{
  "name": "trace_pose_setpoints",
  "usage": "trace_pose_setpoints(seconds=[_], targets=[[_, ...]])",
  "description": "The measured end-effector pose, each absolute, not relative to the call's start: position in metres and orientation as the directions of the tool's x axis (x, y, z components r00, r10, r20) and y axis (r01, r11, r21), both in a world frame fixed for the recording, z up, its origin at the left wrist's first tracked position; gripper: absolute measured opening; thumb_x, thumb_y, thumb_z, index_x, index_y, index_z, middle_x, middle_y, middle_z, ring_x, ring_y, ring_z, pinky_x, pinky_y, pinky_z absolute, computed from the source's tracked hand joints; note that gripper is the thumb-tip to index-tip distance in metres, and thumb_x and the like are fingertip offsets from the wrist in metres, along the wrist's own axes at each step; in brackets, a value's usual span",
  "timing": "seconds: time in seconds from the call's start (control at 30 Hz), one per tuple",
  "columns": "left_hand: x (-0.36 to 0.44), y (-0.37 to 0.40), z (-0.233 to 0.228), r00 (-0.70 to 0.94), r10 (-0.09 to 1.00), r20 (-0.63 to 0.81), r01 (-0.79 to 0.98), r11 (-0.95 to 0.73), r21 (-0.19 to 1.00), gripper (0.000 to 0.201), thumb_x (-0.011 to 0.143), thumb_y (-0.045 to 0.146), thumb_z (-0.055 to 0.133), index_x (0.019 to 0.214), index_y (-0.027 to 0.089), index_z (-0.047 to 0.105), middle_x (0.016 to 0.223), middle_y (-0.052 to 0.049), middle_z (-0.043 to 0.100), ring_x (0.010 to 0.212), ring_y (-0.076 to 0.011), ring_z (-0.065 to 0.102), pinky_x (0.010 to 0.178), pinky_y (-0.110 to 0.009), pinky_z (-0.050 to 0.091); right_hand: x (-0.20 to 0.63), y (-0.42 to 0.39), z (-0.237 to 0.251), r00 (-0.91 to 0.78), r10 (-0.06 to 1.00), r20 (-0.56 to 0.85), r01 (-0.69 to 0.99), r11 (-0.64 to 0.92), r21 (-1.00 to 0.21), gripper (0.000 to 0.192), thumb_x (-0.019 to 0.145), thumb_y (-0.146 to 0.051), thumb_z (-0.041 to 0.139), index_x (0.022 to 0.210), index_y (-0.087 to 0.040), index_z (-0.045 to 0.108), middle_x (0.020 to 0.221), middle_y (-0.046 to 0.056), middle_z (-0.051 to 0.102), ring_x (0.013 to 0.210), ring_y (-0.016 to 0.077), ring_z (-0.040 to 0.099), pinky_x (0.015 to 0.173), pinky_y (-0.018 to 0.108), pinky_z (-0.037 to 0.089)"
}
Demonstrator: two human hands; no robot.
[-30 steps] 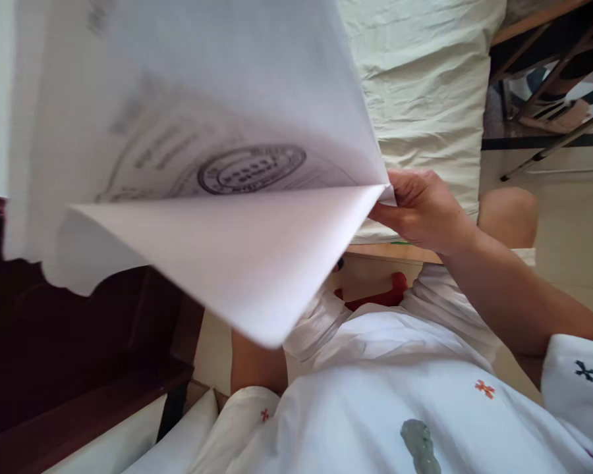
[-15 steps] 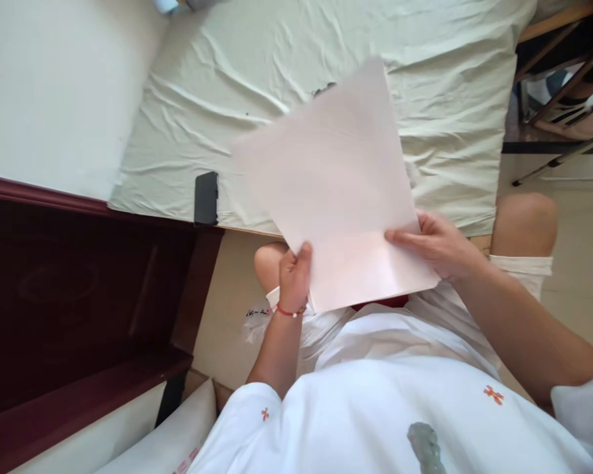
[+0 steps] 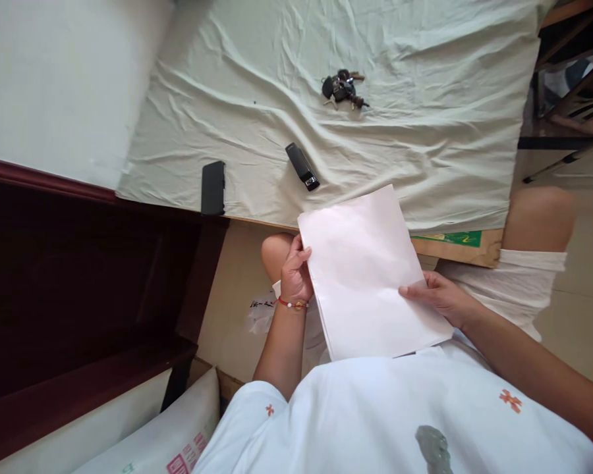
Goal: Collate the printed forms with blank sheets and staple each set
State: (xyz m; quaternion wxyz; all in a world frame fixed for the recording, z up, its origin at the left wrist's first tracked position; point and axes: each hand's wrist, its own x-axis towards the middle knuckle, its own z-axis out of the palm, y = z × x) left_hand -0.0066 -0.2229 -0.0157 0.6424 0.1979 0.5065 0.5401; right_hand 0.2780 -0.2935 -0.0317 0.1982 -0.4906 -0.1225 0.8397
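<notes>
A stack of white paper sheets [image 3: 363,276] is held over my lap, tilted, its far edge near the front of the cloth-covered table. My left hand [image 3: 295,270] grips the left edge, thumb on top and fingers beneath. On the right side, my right hand [image 3: 437,296] pinches the sheets with the thumb on top; its other fingers are mostly hidden underneath. Beyond the paper, a black stapler [image 3: 302,166] lies on the cloth. A black phone-like slab [image 3: 213,188] rests to its left at the table's front edge.
A bunch of keys [image 3: 344,89] lies farther back on the wrinkled pale-green cloth [image 3: 425,131]. Dark red wooden furniture [image 3: 79,263] stands at the left, with a white printed sack [image 3: 178,434] below it. A folding chair's leg [image 3: 568,158] shows at the right.
The paper stack has come down and toward my body, its far edge dropping off the table area. The stapler and the whole key bunch are now uncovered. Both hands keep their hold.
</notes>
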Motion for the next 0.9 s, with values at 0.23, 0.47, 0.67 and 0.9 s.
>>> trace_pose_setpoints(seconds=[0.23,0.47,0.67,0.9], targets=[[-0.012,-0.204,-0.009,0.034,0.963,-0.267,-0.495,0.248,0.833,0.053,0.073,0.026,0.066,0.126,0.025,0.065,0.139,-0.006,0.068,0.134,-0.0328,0.059,0.109,-0.048,0.051,0.264,-0.300,-0.040,-0.573,0.382,-0.725,-0.185,-0.922,-0.339,0.045,0.064,-0.038,0.093,0.097,-0.013,0.074,0.095,0.012,0.079,0.079,0.0227,0.076,0.073,0.032,0.063],[-0.023,-0.194,-0.011,-0.004,0.970,-0.243,-0.391,0.222,0.893,0.038,0.051,0.014,0.057,0.087,0.021,0.065,0.112,-0.006,0.075,0.119,-0.0304,0.065,0.105,-0.042,0.051,0.253,-0.299,-0.049,-0.481,0.475,-0.737,-0.245,-0.880,-0.407,0.048,0.074,-0.048,0.085,0.111,-0.019,0.072,0.103,0.008,0.078,0.082,0.0202,0.076,0.078,0.031,0.062],[-0.026,-0.197,-0.005,-0.140,0.964,-0.226,-0.295,0.178,0.939,0.037,0.067,0.019,0.066,0.103,0.022,0.070,0.115,-0.005,0.075,0.093,-0.0203,0.069,0.076,-0.029,0.054,0.255,-0.292,-0.030,-0.357,0.640,-0.681,-0.167,-0.761,-0.627,0.045,0.082,-0.058,0.077,0.110,-0.023,0.069,0.096,0.004,0.076,0.079,0.0186,0.071,0.073,0.029,0.059],[-0.109,-0.240,-0.020,-0.643,0.744,-0.183,-0.065,0.184,0.981,0.019,0.080,0.033,0.067,0.093,0.021,0.058,0.084,0.001,0.071,0.053,-0.0063,0.052,0.047,-0.018,0.031,0.306,-0.268,0.006,0.171,0.911,-0.375,0.259,-0.409,-0.875,0.043,0.091,-0.064,0.061,0.095,-0.022,0.062,0.084,0.007,0.063,0.064,0.0148,0.051,0.055,0.028,0.041]])
